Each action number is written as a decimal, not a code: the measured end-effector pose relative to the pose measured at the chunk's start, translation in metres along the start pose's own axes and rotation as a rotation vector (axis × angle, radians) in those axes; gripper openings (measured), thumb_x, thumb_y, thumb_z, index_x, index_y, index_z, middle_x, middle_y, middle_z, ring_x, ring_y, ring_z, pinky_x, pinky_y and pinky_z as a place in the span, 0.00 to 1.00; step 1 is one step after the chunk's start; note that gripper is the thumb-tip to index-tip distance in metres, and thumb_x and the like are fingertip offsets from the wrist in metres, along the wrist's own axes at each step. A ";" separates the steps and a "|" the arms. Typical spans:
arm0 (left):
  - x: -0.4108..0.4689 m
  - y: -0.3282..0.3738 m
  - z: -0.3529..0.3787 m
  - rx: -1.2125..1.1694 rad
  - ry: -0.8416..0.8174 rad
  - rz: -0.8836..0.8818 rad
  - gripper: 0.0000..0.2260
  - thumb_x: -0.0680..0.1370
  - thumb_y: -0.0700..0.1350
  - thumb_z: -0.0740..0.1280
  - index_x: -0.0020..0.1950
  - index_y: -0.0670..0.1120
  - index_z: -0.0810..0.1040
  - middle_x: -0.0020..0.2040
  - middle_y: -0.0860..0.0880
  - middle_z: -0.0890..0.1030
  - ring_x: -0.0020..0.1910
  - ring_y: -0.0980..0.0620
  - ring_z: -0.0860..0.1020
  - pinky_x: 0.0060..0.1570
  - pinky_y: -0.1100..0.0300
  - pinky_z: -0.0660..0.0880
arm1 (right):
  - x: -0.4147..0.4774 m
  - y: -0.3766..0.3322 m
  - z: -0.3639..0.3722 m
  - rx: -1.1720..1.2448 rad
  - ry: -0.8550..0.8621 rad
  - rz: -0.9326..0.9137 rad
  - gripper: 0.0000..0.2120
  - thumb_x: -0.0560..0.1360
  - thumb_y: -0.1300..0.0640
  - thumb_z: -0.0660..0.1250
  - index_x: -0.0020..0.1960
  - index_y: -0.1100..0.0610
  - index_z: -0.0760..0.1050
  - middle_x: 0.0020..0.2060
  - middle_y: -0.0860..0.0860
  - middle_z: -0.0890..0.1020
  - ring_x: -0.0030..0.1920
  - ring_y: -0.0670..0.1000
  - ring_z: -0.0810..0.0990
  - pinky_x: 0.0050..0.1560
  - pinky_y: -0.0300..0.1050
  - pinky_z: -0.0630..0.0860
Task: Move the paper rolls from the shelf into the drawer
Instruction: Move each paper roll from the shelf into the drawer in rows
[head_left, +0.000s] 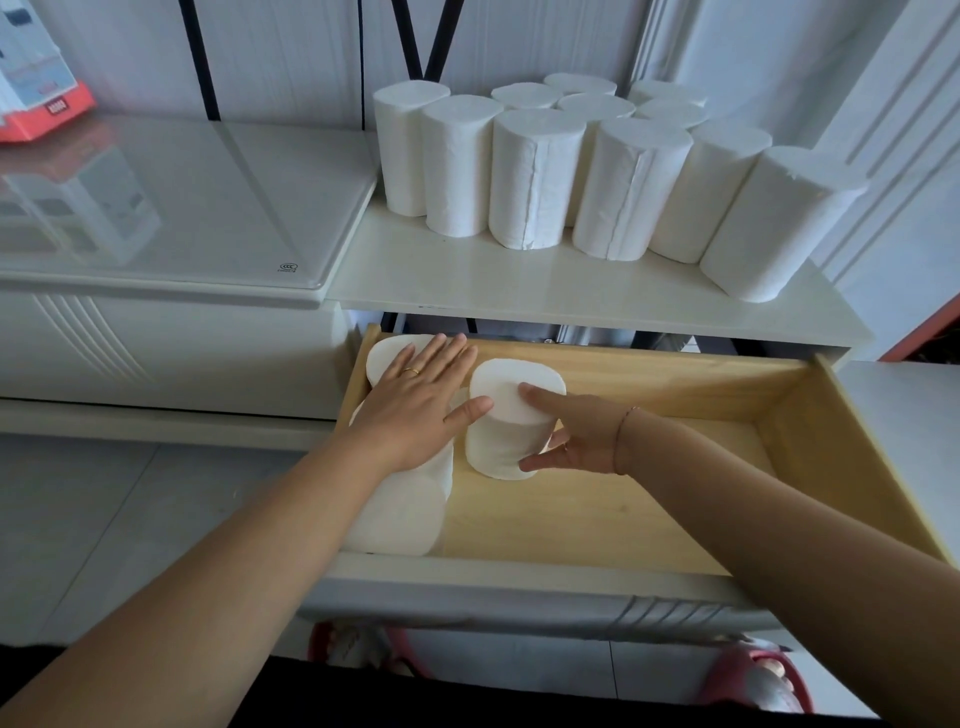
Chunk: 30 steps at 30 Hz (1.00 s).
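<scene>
Paper rolls (400, 514) stand upright along the 9 o'clock side of the open wooden drawer (623, 499), packed against its wall from the near corner to the far one. They are plain white, soft-sided and slightly squashed, so their flat tops look more oval than round, and no centre hole shows.

The left hand (415, 410) lies flat on top of these rolls with its fingers straight, close together and pointing toward 1 o'clock. A thin ring sits on one finger. Its thumb reaches out to 3 o'clock and touches the top rim of the held roll (511, 415).

That roll stands upright on the drawer floor, just beside the packed ones on their 3 o'clock side. The right hand (576, 436), with a fine bracelet at the wrist, comes in from 4 o'clock and clasps it: one digit lies over the top face and the others curl around the side wall lower down. The 3 o'clock part of the drawer shows bare wood.

Beyond the drawer at 12 o'clock is the white shelf (519, 280), where the shelf rolls (535, 176) stand upright in a tight cluster several rows deep, touching each other. At 10 o'clock is a glass-topped cabinet (182, 208), with an orange and white box (41, 104) at its far corner
</scene>
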<state>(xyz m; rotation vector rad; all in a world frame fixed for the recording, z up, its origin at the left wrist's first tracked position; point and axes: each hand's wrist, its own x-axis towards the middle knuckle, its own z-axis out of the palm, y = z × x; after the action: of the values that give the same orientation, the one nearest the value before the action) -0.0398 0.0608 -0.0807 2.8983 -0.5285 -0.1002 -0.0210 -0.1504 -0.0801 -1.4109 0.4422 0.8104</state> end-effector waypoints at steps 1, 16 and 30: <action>0.000 0.000 0.000 0.001 0.000 0.008 0.33 0.74 0.67 0.36 0.76 0.54 0.38 0.76 0.56 0.36 0.73 0.60 0.34 0.71 0.60 0.32 | 0.001 0.000 0.002 0.021 0.009 -0.009 0.35 0.74 0.47 0.71 0.74 0.59 0.61 0.74 0.58 0.60 0.72 0.64 0.63 0.57 0.59 0.79; 0.005 0.001 0.006 0.048 0.008 0.013 0.36 0.71 0.69 0.33 0.76 0.53 0.37 0.76 0.56 0.36 0.73 0.59 0.33 0.71 0.58 0.32 | 0.013 -0.013 0.013 -0.058 0.085 -0.084 0.25 0.75 0.45 0.69 0.63 0.58 0.67 0.61 0.55 0.67 0.58 0.61 0.75 0.54 0.53 0.81; 0.022 0.013 0.000 0.024 0.010 0.097 0.30 0.79 0.62 0.44 0.77 0.52 0.41 0.78 0.55 0.40 0.75 0.58 0.38 0.72 0.59 0.34 | -0.001 -0.074 0.002 -0.956 0.691 -0.660 0.17 0.76 0.43 0.61 0.43 0.57 0.73 0.36 0.50 0.76 0.39 0.53 0.75 0.36 0.44 0.66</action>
<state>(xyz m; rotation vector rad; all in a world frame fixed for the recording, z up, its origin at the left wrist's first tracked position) -0.0241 0.0411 -0.0791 2.8884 -0.6713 -0.0655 0.0317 -0.1454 -0.0277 -2.5522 0.0424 -0.0968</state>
